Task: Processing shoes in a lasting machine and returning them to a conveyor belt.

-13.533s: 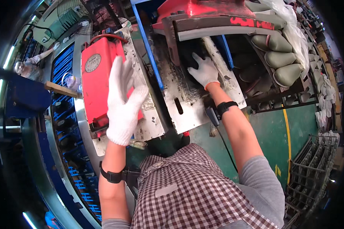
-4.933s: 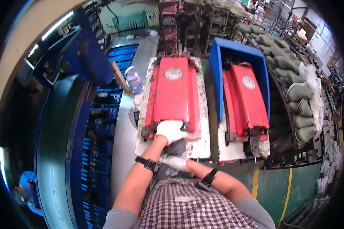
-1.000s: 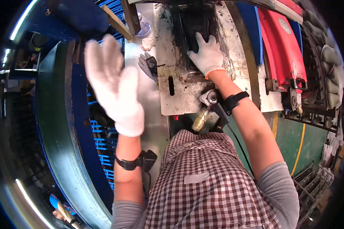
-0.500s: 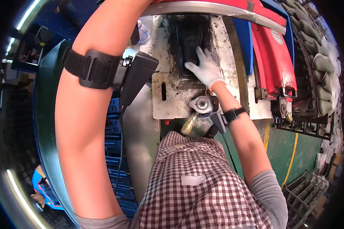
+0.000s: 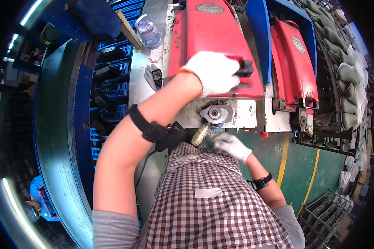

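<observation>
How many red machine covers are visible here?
2: the nearer cover under the left hand, and the farther cover to its right, beside a blue panel. Dark edges could hide others.

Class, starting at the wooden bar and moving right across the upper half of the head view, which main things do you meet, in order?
Wooden bar → clear water bottle → first red machine cover → second red machine cover → olive shoe-shaped pieces.

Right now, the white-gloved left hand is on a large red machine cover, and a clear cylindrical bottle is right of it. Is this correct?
Not quite: the head view shows the clear cylindrical bottle left of the large red machine cover. The white-gloved left hand is on that cover.
</observation>
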{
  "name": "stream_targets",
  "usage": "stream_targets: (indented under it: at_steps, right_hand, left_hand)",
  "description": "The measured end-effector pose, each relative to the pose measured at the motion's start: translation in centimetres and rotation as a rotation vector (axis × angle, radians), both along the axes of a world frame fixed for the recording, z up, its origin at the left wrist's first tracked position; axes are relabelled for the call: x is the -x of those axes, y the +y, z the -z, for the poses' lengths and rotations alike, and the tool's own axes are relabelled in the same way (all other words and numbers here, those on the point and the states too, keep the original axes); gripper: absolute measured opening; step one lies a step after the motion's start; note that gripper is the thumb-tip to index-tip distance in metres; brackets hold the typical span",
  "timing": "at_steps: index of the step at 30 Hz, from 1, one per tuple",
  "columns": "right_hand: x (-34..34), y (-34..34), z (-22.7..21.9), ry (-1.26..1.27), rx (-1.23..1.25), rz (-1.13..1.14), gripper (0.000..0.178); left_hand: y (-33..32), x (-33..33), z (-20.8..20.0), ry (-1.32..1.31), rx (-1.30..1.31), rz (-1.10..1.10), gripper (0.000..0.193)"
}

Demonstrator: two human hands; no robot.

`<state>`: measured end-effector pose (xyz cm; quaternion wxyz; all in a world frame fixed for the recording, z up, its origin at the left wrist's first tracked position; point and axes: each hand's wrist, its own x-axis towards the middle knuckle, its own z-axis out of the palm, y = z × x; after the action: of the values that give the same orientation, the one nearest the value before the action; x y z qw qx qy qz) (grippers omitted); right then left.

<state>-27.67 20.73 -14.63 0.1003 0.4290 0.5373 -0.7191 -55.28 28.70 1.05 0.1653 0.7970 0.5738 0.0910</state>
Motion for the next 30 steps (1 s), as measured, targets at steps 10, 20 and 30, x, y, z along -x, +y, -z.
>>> stream_targets:
  at_steps: [10,20,30]
  right_hand:
    - [7.0,-2.7,4.9,0.458,0.651,0.013,0.084]
    - [-1.4,-1.7,5.2,0.55,0.943,0.362,0.024]
    - [-15.8,8.2,-1.5,-0.052,-0.623,0.544,0.016]
  left_hand:
    - [-1.9,-2.9,8.4,0.033,0.237,-0.127,0.04]
    - [-2.4,-3.5,8.5,0.037,0.186,-0.154,0.038]
    - [-2.4,-4.6,7.7,0.025,0.189,-0.303,0.045]
